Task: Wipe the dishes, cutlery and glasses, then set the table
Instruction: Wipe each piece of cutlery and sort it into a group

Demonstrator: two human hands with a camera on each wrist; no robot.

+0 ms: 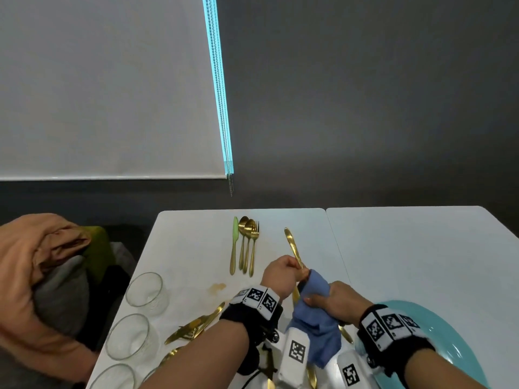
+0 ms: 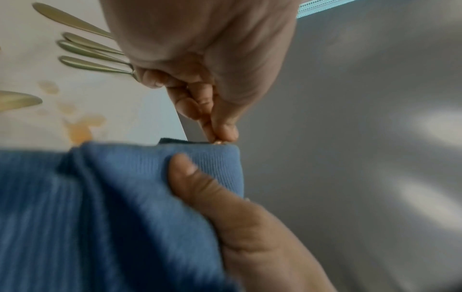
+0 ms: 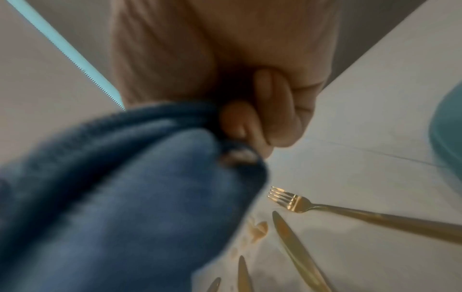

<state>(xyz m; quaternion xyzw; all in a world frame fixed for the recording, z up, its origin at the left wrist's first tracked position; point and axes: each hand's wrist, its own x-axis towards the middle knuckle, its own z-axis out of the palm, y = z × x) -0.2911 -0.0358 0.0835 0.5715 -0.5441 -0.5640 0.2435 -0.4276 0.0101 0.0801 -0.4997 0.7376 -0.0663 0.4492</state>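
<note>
At the near table edge a gold knife (image 1: 292,248) is gripped by the left hand (image 1: 280,272) and rubbed with a blue cloth (image 1: 314,304) clutched in the right hand (image 1: 334,303); four wiped pieces (image 1: 245,244) are laid out far, while the glasses (image 1: 143,289), plate (image 1: 449,332) and loose cutlery (image 1: 196,324) seem left.

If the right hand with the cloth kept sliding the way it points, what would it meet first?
The right hand points up the gold knife towards the left hand. The cloth already nearly touches those fingers, so probably the left hand first.
</note>
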